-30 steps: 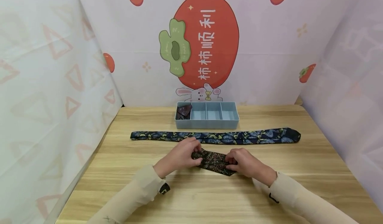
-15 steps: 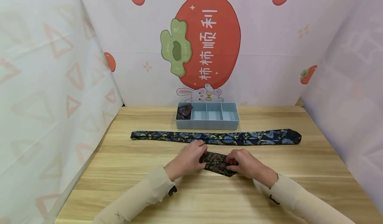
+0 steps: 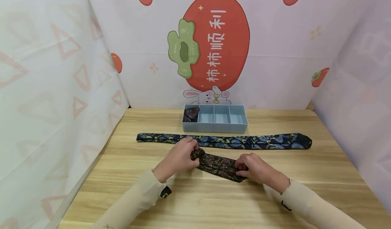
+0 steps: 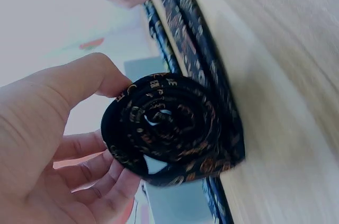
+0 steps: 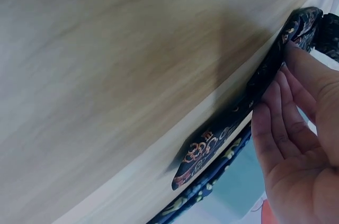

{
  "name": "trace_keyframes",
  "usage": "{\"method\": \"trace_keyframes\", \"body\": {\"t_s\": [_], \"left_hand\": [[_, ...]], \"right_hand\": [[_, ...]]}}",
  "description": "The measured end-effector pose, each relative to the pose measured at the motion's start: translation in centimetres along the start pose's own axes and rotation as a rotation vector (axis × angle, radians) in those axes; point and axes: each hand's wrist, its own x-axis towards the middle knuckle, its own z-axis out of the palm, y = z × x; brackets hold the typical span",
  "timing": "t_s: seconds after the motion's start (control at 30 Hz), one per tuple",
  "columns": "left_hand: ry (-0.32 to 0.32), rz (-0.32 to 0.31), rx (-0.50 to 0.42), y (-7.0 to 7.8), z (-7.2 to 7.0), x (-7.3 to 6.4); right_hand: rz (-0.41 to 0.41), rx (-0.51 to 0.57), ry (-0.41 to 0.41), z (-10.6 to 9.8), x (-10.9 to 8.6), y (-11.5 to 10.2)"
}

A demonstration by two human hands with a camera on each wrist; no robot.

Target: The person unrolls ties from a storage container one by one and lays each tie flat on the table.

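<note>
A dark necktie with a small orange and red pattern (image 3: 218, 166) lies across the middle of the table, its left part wound into a roll (image 4: 164, 123). My left hand (image 3: 178, 157) grips that roll between thumb and fingers, and the spiral of layers shows in the left wrist view. Near the pointed wide end, my right hand (image 3: 255, 168) pinches the flat part of the tie by its edges. In the right wrist view the tie's tip (image 5: 198, 158) sticks out past the right hand's (image 5: 296, 107) fingers.
Behind the hands a navy necktie with blue and yellow figures (image 3: 232, 142) is stretched flat from left to right. Farther back stands a light blue divided box (image 3: 215, 127), with a rolled dark maroon tie (image 3: 191, 114) in its left compartment. White printed cloth hangs around the wooden table (image 3: 201, 205).
My left hand first moved right along the patterned tie, then back left with the roll, so more flat tie shows between the hands. The right hand keeps its hold near the tip.
</note>
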Motion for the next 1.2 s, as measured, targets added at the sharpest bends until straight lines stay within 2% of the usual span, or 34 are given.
{"method": "trace_keyframes", "body": {"t_s": [0.2,0.37,0.63,0.8,0.93,1.07,1.2], "left_hand": [[0.037,-0.073,-0.116,-1.6,-1.0,-0.7],[0.056,-0.094,-0.15,-2.4,-0.8,-0.5],[0.057,-0.115,-0.191,-2.0,-0.1,0.7],[0.052,-0.197,-0.19,-2.4,0.5,0.6],[0.019,-0.247,-0.228,-2.9,0.4,-0.1],[0.031,-0.23,-0.248,-2.8,0.1,-0.5],[0.084,-0.149,-0.244,-1.8,-0.4,-0.3]], "right_hand": [[-0.015,0.016,-0.026,-0.8,-1.1,0.8],[-0.03,0.028,-0.036,-1.3,-2.0,1.4],[-0.034,0.03,-0.049,-1.3,-1.9,1.6],[-0.039,-0.001,-0.065,-1.8,-2.3,2.0],[-0.041,-0.022,-0.061,-2.6,-3.3,2.8],[-0.052,-0.031,-0.044,-3.0,-4.1,3.5],[-0.034,-0.037,-0.021,-3.0,-4.1,2.8]]}}
